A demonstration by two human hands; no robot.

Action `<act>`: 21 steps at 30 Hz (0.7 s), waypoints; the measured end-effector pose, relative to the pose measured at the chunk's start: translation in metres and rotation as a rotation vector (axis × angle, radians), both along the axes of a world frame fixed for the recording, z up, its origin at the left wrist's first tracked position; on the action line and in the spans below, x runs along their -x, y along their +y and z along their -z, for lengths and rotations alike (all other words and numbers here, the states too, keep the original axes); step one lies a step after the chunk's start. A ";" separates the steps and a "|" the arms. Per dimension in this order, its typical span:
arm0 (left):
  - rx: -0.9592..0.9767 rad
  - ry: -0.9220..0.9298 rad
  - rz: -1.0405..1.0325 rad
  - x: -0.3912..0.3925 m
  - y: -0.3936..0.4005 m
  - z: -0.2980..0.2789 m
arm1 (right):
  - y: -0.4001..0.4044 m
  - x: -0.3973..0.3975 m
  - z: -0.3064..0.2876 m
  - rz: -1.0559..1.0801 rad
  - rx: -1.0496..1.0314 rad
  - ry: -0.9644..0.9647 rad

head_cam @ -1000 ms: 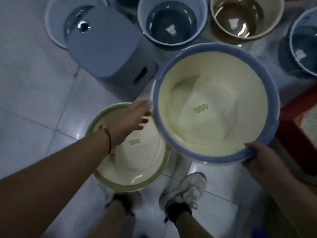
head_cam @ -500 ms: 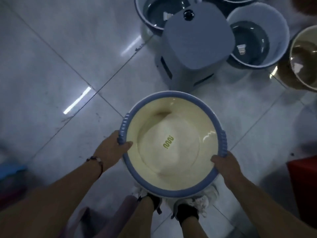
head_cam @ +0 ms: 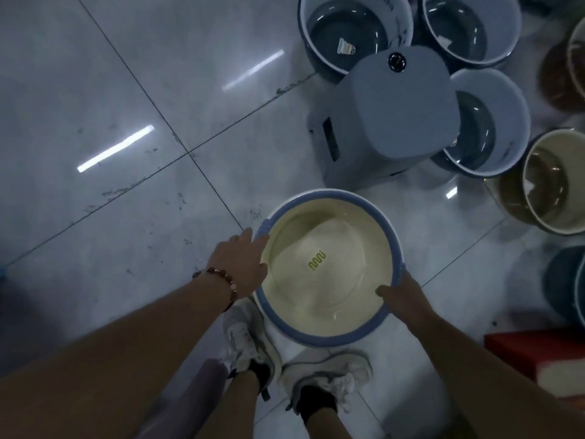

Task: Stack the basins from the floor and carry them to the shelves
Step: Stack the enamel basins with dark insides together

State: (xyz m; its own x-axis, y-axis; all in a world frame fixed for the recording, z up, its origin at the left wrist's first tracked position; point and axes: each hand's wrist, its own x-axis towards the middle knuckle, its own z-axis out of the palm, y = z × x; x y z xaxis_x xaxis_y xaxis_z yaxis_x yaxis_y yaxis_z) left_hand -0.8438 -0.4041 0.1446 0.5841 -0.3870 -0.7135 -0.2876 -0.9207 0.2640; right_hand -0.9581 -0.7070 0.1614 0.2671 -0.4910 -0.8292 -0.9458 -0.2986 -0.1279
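Note:
A cream basin with a blue rim (head_cam: pixel 326 339) hangs low over the tiled floor, just in front of my shoes. My right hand (head_cam: pixel 402 299) grips its right rim, thumb hooked inside. At the left rim lies my left hand (head_cam: pixel 242 264), fingers stretched along the ribbed blue handle and the outer wall. The green-rimmed basin is not visible; whether it sits under the blue one I cannot tell.
A grey box-shaped unit with a round knob (head_cam: pixel 389 122) stands just beyond the basin. Several blue-grey tubs (head_cam: pixel 345 36) ring it at the top right, with a beige tub (head_cam: pixel 557 185) and a dark basin (head_cam: pixel 566 286) at the right. A red box (head_cam: pixel 535 353) lies bottom right.
The blue-rimmed basin came from my right to in front of my feet and sank lower. My left hand left the green-rimmed basin for the blue rim, and its fingers have now straightened.

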 end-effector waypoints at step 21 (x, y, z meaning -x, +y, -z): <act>-0.043 -0.346 0.446 -0.282 -0.384 -0.212 | -0.315 -0.224 -0.170 -0.309 0.227 -0.354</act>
